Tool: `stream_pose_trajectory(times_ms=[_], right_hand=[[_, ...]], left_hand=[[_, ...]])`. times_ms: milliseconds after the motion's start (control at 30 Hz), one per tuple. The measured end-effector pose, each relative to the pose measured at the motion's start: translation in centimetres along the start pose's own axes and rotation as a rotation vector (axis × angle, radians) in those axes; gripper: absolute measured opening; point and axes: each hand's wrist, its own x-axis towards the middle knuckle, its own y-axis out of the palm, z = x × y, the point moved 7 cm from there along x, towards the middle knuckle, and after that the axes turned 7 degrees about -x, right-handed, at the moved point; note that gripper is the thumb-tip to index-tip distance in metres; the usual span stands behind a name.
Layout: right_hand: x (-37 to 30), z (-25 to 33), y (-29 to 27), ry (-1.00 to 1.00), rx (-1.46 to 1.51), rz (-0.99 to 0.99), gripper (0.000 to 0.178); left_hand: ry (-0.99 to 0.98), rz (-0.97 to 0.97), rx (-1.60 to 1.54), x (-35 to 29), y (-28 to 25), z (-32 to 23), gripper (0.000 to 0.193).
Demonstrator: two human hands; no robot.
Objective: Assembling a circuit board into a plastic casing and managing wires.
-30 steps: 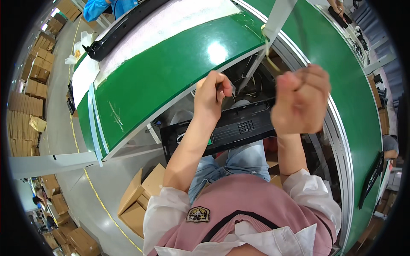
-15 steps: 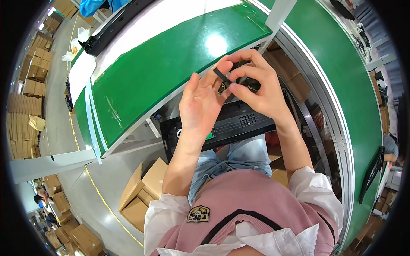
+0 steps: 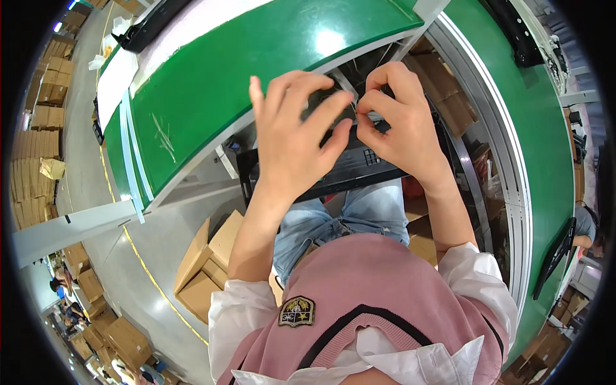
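My left hand [image 3: 292, 135] is raised over my lap with its back upward, its curved fingers spread apart and nothing visible in them. Close beside it, my right hand [image 3: 401, 122] has thumb and forefinger pinched together; whatever is between them is hidden or too small to name. The fingertips of both hands almost meet. Below them a long black plastic panel [image 3: 362, 172] with a square grille lies across my thighs, partly covered by my left hand and wrist.
A green-topped bench [image 3: 212, 83] with a pale metal edge stands ahead, carrying a long black part [image 3: 151, 29] at far left. An open cardboard box [image 3: 208, 273] sits on the floor at left. On the right runs another green surface [image 3: 545, 147] with a black panel [image 3: 555, 256].
The left hand has turned from palm up to back up and spread its fingers. The small black strip seen between my hands is no longer visible. The right hand stays pinched.
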Motion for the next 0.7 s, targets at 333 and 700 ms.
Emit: stream_pose_trajectory(times_ms=[333, 700], right_hand=[[-3.2, 4.2, 2.2, -0.375, -0.111, -0.006, 0.022], [-21.8, -0.7, 15.5, 1.448, 1.45, 0.554, 0.032]], left_hand=[[-0.249, 0.1, -0.272, -3.9, 1.8, 3.3, 0.017], [-0.734, 0.124, -0.271, -23.7, 3.5, 5.7, 0.061]])
